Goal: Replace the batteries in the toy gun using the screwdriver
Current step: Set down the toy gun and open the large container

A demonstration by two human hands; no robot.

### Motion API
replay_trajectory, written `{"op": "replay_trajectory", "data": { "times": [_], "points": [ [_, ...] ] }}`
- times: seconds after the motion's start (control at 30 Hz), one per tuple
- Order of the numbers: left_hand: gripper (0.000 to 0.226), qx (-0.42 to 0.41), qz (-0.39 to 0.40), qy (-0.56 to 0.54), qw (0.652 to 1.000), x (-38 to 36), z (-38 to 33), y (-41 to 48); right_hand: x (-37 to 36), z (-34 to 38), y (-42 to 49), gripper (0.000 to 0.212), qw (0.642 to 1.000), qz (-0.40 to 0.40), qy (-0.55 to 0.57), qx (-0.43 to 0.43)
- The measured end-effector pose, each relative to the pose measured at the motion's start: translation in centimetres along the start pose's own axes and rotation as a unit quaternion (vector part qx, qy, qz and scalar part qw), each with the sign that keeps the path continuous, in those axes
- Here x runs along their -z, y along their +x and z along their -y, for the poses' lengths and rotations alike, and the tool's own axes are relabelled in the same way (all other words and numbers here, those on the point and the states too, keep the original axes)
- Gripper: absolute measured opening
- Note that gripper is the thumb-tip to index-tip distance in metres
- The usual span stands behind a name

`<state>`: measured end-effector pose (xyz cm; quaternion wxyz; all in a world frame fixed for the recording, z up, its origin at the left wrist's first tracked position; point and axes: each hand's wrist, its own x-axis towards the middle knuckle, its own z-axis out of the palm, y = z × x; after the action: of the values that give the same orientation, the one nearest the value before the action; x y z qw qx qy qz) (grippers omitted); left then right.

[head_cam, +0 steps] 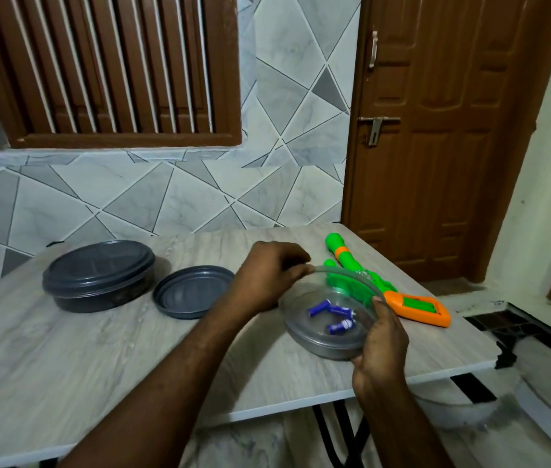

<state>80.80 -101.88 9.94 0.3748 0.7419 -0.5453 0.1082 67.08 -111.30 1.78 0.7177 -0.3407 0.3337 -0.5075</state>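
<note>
Both my hands hold the clear tub (321, 346), tipped toward me over the tabletop (98, 349). My left hand (267, 275) pinches its far rim between thumb and fingers, my right hand (382, 349) curls round the near wall, and the blue batteries (341, 326) lie loose on its floor. The tub looks light, thin and slick, so I judge rim and wall the safest hold, while the small, smooth cells will roll and want a fingertip pinch across the middle; the toy gun (348, 258) lies just behind, and I see no screwdriver.

lidded dark tub (98, 275) | loose lid (189, 293) beside | brown door (436, 130)
</note>
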Motion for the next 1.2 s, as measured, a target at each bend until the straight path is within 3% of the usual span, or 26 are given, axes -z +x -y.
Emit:
{"op": "replay_trajectory", "data": {
  "times": [0.1, 0.2, 0.33, 0.47, 0.53, 0.67, 0.77, 0.83, 1.0, 1.1, 1.2],
  "points": [
    [0.015, 0.073, -0.066, 0.073, 0.992, 1.6, 4.3, -0.8, 0.1, -0.1, 0.2, 0.029, 1.000, 0.006, 0.010, -0.004],
    [0.022, 0.188, 0.024, 0.137, 0.972, 2.3, 7.8, -2.3, 0.1, -0.4, 0.1, 0.031, 1.000, 0.013, 0.003, 0.001],
    [0.022, 0.249, 0.088, 0.192, 0.945, 1.5, 10.5, -3.8, -0.1, -0.4, 0.1, 0.028, 1.000, 0.015, 0.014, -0.012],
    [0.019, 0.253, 0.032, 0.221, 0.941, 1.8, 10.2, -4.0, -0.6, 0.2, -0.4, 0.027, 0.995, 0.054, 0.056, -0.058],
    [0.014, 0.189, -0.070, 0.219, 0.955, 2.6, 8.9, -3.8, -1.0, 0.4, -0.6, 0.029, 0.995, 0.057, 0.059, -0.058],
    [0.014, 0.100, -0.278, 0.055, 0.954, 5.2, 4.7, -2.8, -1.5, 0.1, -0.4, 0.030, 0.996, 0.044, 0.045, -0.064],
    [0.016, 0.109, -0.337, -0.142, 0.924, 6.3, 2.3, -1.8, -1.9, 0.1, -0.6, 0.021, 0.997, 0.042, 0.033, -0.061],
    [0.017, 0.144, -0.359, -0.267, 0.883, 6.5, 1.3, -1.1, -2.0, 0.1, -0.9, 0.012, 0.997, 0.050, 0.010, -0.054],
    [0.017, 0.276, -0.307, -0.485, 0.771, 5.0, -0.4, -1.1, -2.2, 0.0, -1.6, 0.014, 0.996, 0.067, 0.001, -0.058],
    [0.017, 0.340, -0.258, -0.523, 0.738, 3.2, -0.4, -2.0, -2.2, -0.1, -1.8, 0.025, 0.996, 0.075, -0.002, -0.044],
    [0.016, 0.381, -0.227, -0.514, 0.734, 1.7, 0.0, -2.6, -2.2, -0.3, -2.1, 0.039, 0.996, 0.077, -0.020, -0.042]
  ]
}}
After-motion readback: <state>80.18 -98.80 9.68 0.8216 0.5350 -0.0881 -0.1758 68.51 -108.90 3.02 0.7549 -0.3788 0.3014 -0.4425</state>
